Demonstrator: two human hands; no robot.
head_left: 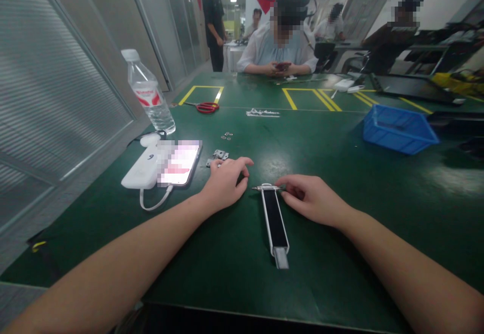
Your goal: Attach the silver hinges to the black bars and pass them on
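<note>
On the green table in front of me lies a long, narrow white-edged piece with a black face (275,218). A flat grey tab (281,258) sticks out of its near end. Across its far end rests a thin metal rod with pointed tips (260,188). My right hand (312,199) pinches the rod's right end between thumb and fingers. To the left of the rod, my left hand (227,181) hovers or rests with bent fingers apart and nothing visible in it. Small metal hinge-like parts (220,155) lie just beyond my left hand, partly hidden by it.
At left are a lit phone (185,165), a cabled white power bank (141,167) and a water bottle (151,97). Farther off lie red-handled scissors (207,107), small rings (227,135), white strips (262,113) and a blue bin (399,129). A person (280,51) sits opposite.
</note>
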